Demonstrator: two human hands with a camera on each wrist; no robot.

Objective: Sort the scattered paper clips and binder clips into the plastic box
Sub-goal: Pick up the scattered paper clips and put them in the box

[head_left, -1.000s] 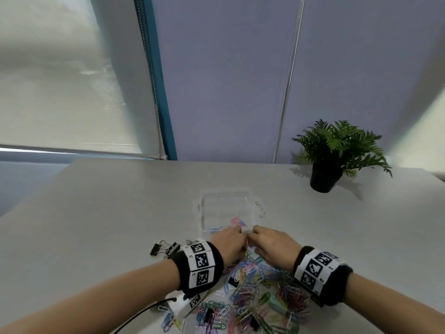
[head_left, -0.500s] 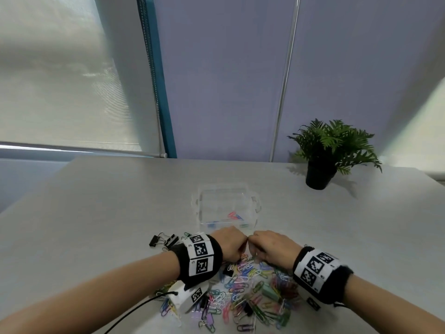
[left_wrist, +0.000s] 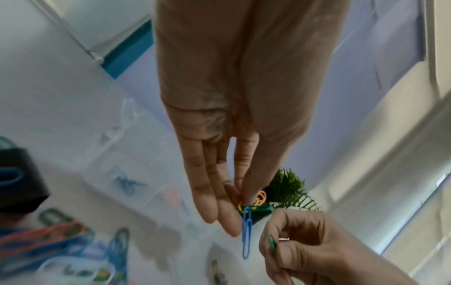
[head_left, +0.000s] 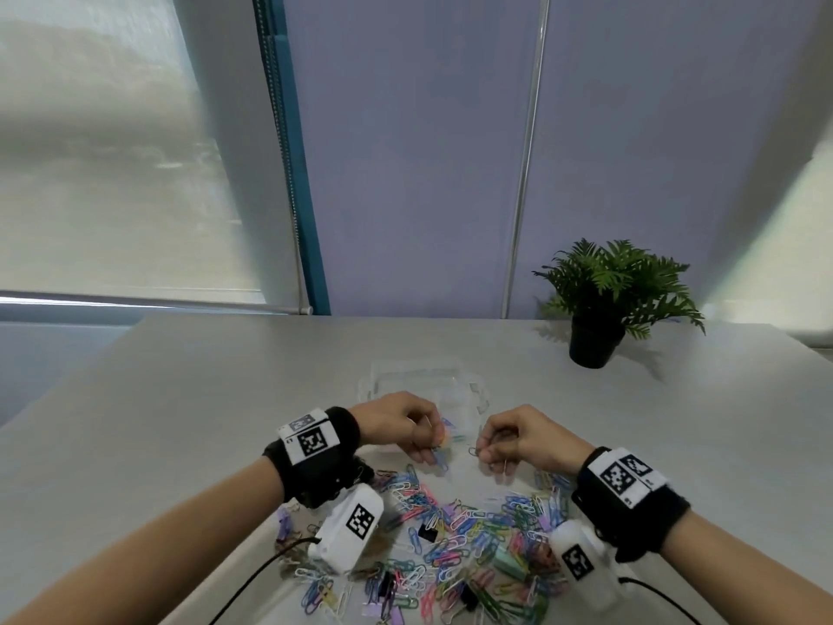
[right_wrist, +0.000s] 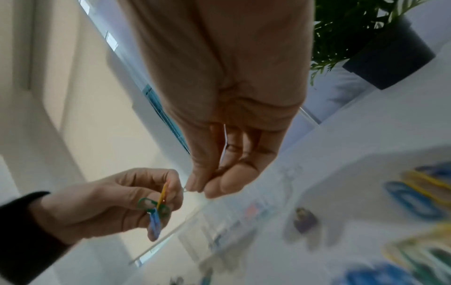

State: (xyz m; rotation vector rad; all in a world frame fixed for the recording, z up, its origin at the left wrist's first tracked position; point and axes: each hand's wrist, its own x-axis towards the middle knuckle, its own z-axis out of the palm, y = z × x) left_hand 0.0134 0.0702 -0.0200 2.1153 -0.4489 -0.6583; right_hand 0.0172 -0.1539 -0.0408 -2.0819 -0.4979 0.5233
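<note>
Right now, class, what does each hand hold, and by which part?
The left hand pinches a tangle of paper clips at its top; a blue clip dangles below. The right hand pinches a single clip by one end at its fingertips.

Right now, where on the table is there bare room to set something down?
Bare table lies left of the plastic box, beyond it toward the wall, and between it and the potted plant. The right side past the right hand is bare too. The near middle is crowded with the clip pile, below the left hand.
</note>
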